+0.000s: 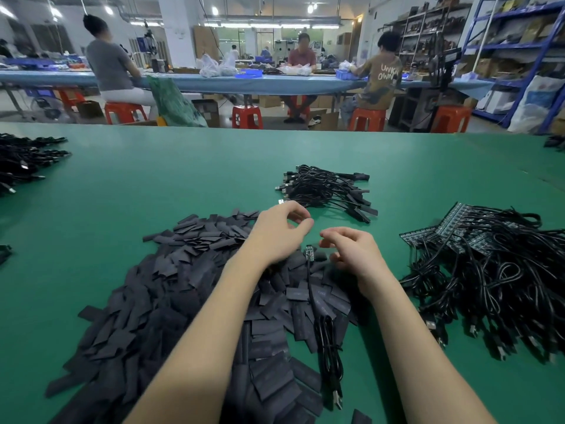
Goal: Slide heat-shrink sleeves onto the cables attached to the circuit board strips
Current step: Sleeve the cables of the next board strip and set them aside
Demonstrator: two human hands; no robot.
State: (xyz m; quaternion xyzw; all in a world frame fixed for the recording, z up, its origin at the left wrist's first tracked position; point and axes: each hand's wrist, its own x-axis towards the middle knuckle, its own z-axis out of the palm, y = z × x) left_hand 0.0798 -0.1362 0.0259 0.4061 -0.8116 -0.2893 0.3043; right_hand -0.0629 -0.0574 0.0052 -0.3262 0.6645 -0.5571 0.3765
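Foreground is taken up by a green work table (128,179). Beyond it, a long bench with a light blue cover (232,82) is seen, with three seated people at it and blue bins (249,74) and plastic bags (209,67) on top. Red plastic stools (247,116) are placed along it on a pale floor. A white pillar (177,29) is seen at centre back. Blue steel racking (516,50), loaded with boxes, is set against the right side. Ceiling tube lights (269,25) are lit.

Factory floor: workbenches (244,82), stools (247,116), shelving (516,44).
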